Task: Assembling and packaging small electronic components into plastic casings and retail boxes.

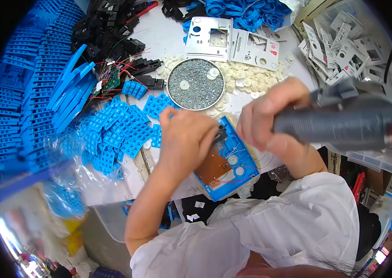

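Observation:
In front of me lies an open blue plastic housing (250, 172) with a brown circuit board (214, 167), thin wires and white discs in it. My left hand (186, 139) is over the housing's upper left side, fingers bent and closed; what they pinch is hidden. A small black part (220, 135) shows beside those fingertips. Off the housing's right side, my right hand (272, 113) is curled around the front end of a dark, thick electric screwdriver (340, 123), which is blurred and points left. Its tip is hidden by the hand.
A round tin of small screws (196, 88) stands beyond the housing among cream discs (247, 76). Blue keypads (112, 132) and stacked blue shells (24, 83) fill the left. White panels (209, 39) lie at the back; a clear bin (367, 160) stands right. Black parts (108, 32) are heaped far left.

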`<state>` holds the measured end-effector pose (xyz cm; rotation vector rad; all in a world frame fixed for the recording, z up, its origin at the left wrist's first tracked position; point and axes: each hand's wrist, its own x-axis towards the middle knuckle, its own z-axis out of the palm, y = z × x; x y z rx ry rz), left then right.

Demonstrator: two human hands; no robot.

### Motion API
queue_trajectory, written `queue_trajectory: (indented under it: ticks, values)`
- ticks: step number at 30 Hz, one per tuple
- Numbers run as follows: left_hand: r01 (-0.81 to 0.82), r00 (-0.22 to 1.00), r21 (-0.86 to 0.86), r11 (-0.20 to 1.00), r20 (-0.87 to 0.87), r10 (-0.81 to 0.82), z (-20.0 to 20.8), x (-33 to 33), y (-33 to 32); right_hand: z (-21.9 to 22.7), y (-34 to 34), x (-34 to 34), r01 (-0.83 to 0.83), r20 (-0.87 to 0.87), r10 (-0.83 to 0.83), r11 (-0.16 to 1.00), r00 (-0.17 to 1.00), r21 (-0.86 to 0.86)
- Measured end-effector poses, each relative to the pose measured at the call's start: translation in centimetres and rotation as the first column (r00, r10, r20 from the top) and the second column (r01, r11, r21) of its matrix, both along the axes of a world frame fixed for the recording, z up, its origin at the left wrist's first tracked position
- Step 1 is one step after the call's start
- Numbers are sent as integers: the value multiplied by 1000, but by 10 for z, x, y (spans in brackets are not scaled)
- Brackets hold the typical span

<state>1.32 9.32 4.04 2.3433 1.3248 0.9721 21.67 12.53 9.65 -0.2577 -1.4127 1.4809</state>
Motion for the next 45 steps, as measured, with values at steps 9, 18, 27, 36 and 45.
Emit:
queue_trajectory:
  ticks: [9,18,27,36,45]
  values:
    - [-58,956,-135,989,278,94,3,3,-37,11,-7,-24,-166,-94,165,986,982,4]
    - [-154,987,97,983,61,149,6,10,-33,4,-6,-21,-142,-66,141,990,988,-22]
    - [-152,986,92,984,86,144,1,12,-34,6,-2,-12,-149,-92,147,989,985,-8]
    - [-235,972,43,971,33,234,2,12,-38,-5,1,-15,-78,-35,78,997,996,9]
    - [-223,968,43,974,-110,226,-31,12,-52,-30,15,-16,-11,265,-7,998,964,65]
